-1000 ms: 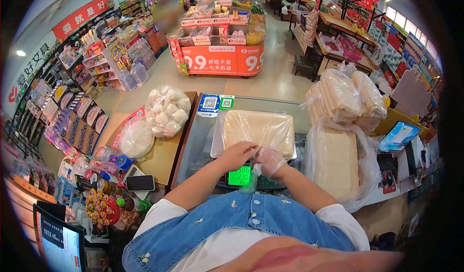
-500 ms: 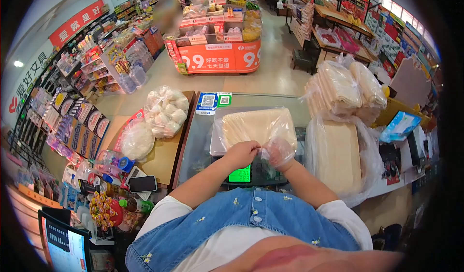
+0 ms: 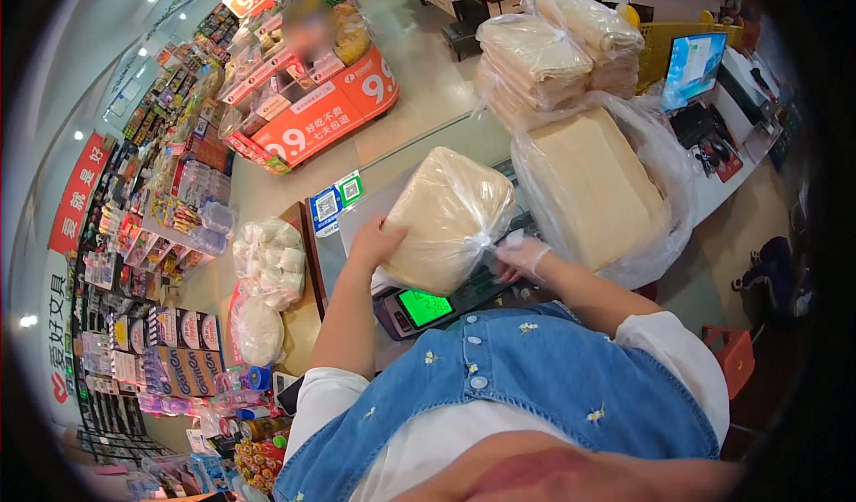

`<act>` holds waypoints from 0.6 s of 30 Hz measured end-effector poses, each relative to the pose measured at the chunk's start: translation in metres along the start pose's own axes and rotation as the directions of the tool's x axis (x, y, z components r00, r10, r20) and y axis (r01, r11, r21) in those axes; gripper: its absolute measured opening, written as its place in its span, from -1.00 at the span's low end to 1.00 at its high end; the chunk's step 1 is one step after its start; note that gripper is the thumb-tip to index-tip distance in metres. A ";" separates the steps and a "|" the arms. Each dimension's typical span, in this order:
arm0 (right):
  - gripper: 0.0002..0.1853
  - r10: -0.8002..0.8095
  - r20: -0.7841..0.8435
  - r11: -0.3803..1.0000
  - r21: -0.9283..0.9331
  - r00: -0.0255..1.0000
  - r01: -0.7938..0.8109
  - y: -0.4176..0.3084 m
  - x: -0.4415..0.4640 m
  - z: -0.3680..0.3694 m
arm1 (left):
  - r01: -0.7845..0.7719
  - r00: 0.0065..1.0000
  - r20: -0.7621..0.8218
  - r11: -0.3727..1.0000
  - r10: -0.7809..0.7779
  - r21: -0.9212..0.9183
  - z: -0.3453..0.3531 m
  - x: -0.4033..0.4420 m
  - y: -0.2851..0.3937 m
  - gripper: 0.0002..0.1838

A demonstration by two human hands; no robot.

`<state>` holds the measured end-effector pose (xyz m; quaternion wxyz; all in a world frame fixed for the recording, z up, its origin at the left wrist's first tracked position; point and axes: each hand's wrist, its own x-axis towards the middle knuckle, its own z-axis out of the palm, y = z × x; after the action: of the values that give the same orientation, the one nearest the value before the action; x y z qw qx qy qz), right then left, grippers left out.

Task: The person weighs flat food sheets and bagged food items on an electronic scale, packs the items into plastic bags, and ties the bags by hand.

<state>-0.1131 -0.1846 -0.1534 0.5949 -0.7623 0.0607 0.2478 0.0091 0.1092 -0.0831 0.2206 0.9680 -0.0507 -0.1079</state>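
A clear plastic bag of pale beige sheets (image 3: 444, 221), gathered to a twisted knot at its near right side, is held tilted over the scale (image 3: 397, 322). My bare left hand (image 3: 378, 241) grips the bag's left edge, fingers partly hidden by it. At the knot, my right hand (image 3: 521, 259), in a thin clear glove, is closed on the gathered plastic. The scale's green display glows just below the bag. To the right lies an open bag with a thick stack of beige sheets (image 3: 593, 190).
More bagged sheets (image 3: 544, 52) are piled at the back right. Bags of white round items (image 3: 269, 263) sit on the left. QR code cards (image 3: 336, 203) lie behind the scale. A monitor (image 3: 694, 69) stands far right; a person is by the orange display stand (image 3: 312, 114).
The bag has been turned and lifted off the scale's plate, its mouth now knotted. My left hand has moved from the mouth to the left edge. The view has swung right.
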 end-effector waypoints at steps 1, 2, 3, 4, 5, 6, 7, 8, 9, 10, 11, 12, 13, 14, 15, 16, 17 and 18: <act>-0.72 -0.025 0.028 0.996 0.089 0.999 0.022 -0.003 0.000 0.010 | 0.079 0.975 0.221 0.975 -0.032 -0.208 0.002 0.000 0.005 -0.54; -0.69 -0.054 0.056 0.983 0.179 0.997 0.044 -0.007 0.000 0.015 | 0.201 0.902 0.431 0.903 -0.020 -0.380 0.004 0.000 0.009 -0.52; -0.69 -0.058 0.058 0.981 0.189 0.997 0.046 -0.009 0.000 0.013 | 0.203 0.902 0.432 0.907 -0.026 -0.370 0.015 -0.003 0.014 -0.52; -0.57 -0.166 0.059 0.926 0.352 0.984 0.135 -0.011 0.001 0.011 | 0.254 0.883 0.458 0.709 0.108 -0.658 0.033 -0.011 0.020 -0.49; -0.40 -0.268 0.039 0.836 0.506 0.963 0.212 -0.013 -0.001 0.008 | 0.311 0.868 0.435 0.420 0.240 -0.852 0.046 -0.016 0.024 -0.45; -0.23 -0.360 -0.002 0.715 0.642 0.933 0.277 -0.027 -0.010 0.003 | 0.318 0.864 0.445 0.430 0.236 -0.845 0.049 -0.018 0.027 -0.45; -0.02 -0.528 -0.009 0.559 0.749 0.849 0.355 -0.042 -0.023 -0.004 | 0.382 0.883 0.409 0.155 0.231 -0.911 0.051 -0.017 0.031 -0.46; -0.02 -0.526 -0.019 0.555 0.750 0.850 0.360 -0.057 -0.030 -0.007 | 0.409 0.901 0.376 -0.137 0.215 -0.902 0.052 -0.016 0.039 -0.45; 0.01 -0.624 -0.048 0.439 0.804 0.780 0.401 -0.067 -0.036 -0.009 | 0.363 0.919 0.318 -0.186 0.234 -0.913 0.044 -0.017 0.054 -0.40; 0.04 -0.709 -0.084 0.318 0.848 0.700 0.423 -0.073 -0.037 -0.009 | 0.369 0.917 0.324 -0.190 0.233 -0.910 0.039 -0.019 0.071 -0.40; 0.08 -0.697 -0.127 0.313 0.831 0.705 0.460 -0.072 -0.029 -0.008 | 0.186 0.961 0.152 -0.135 0.231 -0.973 0.034 -0.020 0.090 -0.37; 0.08 -0.695 -0.119 0.320 0.831 0.709 0.454 -0.070 -0.019 -0.006 | -0.009 0.971 -0.028 -0.081 0.236 -0.997 0.030 -0.021 0.107 -0.33; -0.06 -0.580 -0.219 0.265 0.860 0.784 0.436 -0.069 -0.007 -0.005 | -0.091 0.947 -0.093 -0.021 0.307 -0.996 0.026 -0.019 0.121 -0.31; -0.21 -0.447 -0.306 0.204 0.880 0.841 0.429 -0.073 0.002 -0.006 | -0.094 0.948 -0.098 -0.027 0.303 -0.995 0.019 -0.017 0.131 -0.31; -0.29 -0.397 -0.313 0.126 0.913 0.863 0.389 -0.090 0.006 -0.024 | -0.220 0.909 -0.124 0.204 0.399 -0.954 0.012 -0.016 0.142 -0.31; -0.37 -0.345 -0.319 0.042 0.934 0.883 0.354 -0.107 0.010 -0.042 | -0.354 0.861 -0.124 0.406 0.493 -0.842 0.003 -0.016 0.152 -0.31; -0.39 -0.318 -0.329 0.011 0.936 0.889 0.351 -0.120 0.014 -0.063 | -0.356 0.863 -0.133 0.400 0.487 -0.845 -0.009 -0.020 0.162 -0.31; -0.41 -0.377 -0.352 0.017 0.922 0.857 0.386 -0.129 0.017 -0.085 | -0.493 0.835 -0.233 0.490 0.499 -0.719 -0.025 -0.026 0.171 -0.31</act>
<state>-0.0218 -0.2243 -0.0334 0.9842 -0.1751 0.0019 -0.0245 -0.0191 -0.0301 0.0186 0.6233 0.7290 -0.2779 -0.0539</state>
